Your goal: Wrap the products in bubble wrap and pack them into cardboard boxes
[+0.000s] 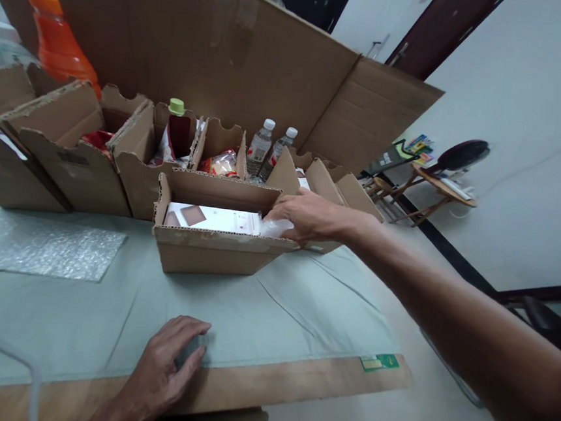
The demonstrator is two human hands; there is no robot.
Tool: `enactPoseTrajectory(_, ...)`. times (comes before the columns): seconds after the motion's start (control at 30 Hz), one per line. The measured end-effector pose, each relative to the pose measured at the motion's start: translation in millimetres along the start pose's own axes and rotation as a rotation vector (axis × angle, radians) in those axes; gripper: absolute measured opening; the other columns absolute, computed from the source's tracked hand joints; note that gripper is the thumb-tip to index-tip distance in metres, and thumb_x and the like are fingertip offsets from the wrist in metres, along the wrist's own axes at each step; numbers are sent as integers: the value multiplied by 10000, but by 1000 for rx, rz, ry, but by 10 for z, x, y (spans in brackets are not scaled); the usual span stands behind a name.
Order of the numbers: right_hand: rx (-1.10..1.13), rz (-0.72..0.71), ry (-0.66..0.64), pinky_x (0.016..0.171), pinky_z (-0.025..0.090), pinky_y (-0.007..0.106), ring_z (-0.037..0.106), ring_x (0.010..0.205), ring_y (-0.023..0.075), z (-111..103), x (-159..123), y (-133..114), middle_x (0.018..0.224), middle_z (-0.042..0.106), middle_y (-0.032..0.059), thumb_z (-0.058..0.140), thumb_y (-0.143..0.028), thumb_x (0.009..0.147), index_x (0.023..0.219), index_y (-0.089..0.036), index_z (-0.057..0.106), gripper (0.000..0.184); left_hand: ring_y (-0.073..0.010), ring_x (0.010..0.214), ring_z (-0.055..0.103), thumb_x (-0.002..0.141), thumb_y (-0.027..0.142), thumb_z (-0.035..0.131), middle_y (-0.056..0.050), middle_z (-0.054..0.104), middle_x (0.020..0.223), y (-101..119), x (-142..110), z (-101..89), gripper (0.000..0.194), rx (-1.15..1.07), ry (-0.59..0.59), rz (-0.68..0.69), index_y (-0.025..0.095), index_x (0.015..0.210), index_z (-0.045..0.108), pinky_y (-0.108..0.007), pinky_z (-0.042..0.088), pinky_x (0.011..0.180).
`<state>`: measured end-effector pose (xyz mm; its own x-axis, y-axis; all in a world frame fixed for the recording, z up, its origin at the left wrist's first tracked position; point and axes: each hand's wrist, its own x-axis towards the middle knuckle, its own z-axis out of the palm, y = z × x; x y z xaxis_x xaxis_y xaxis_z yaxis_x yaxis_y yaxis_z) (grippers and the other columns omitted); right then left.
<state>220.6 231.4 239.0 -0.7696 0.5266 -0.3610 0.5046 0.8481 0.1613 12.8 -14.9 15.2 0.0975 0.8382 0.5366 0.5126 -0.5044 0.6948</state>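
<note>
My right hand [307, 216] reaches forward into an open cardboard box [208, 250] on the table and is closed on a crinkled clear plastic wrap [276, 227] at the box's right end. Inside the box lies a flat white package with a brown square on it [213, 218]. My left hand [169, 361] rests palm down on the pale green cloth [276, 308] near the table's front edge, fingers loosely curled over a small grey object that I cannot make out.
A row of open cardboard boxes [83, 160] stands behind, holding snack packets, a green-capped bottle [176, 107] and two water bottles [266, 147]. An orange bottle [59, 44] stands far left. Bubble wrap [41, 248] lies left. A large cardboard sheet [274, 59] rises behind. Small tables [434, 185] stand right.
</note>
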Motion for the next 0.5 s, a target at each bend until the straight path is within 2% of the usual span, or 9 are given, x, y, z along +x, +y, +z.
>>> enactPoseTrajectory(0.13,-78,20,-36,814,297,343,657,954,238,6,116,-122,1015,786,58,652,-227,875,960,-223,742,124,-168,851,749,917,156,588,-52,768,949,14,26,-2,220,-1,-1,-11,218,1111,671,-251,627,742)
enactPoseTrajectory(0.23,-152,17,-59,794,291,354,657,927,241,6,173,-183,995,783,82,608,-247,934,891,-190,717,130,-171,837,750,917,155,583,-50,770,940,29,39,-7,215,3,-6,-5,219,1101,677,-253,626,729)
enactPoseTrajectory(0.33,-126,-11,-24,825,314,363,645,1033,267,32,150,-170,1093,767,103,581,-254,963,983,-176,713,155,-172,838,749,917,156,584,-46,772,941,30,34,0,220,13,-1,-2,221,1107,674,-259,626,731)
enactPoseTrajectory(0.43,35,-27,35,872,336,364,616,1123,279,62,87,-112,1232,733,95,659,-239,893,1165,-197,684,277,-168,842,746,916,157,588,-39,771,941,21,23,14,225,15,-1,-3,224,1115,669,-255,622,737)
enactPoseTrajectory(0.5,84,-42,46,884,334,365,608,1125,278,74,67,-83,1228,738,67,678,-226,861,1153,-230,694,292,-168,837,744,914,156,589,-38,771,938,17,24,21,228,11,-3,0,226,1115,670,-254,620,731)
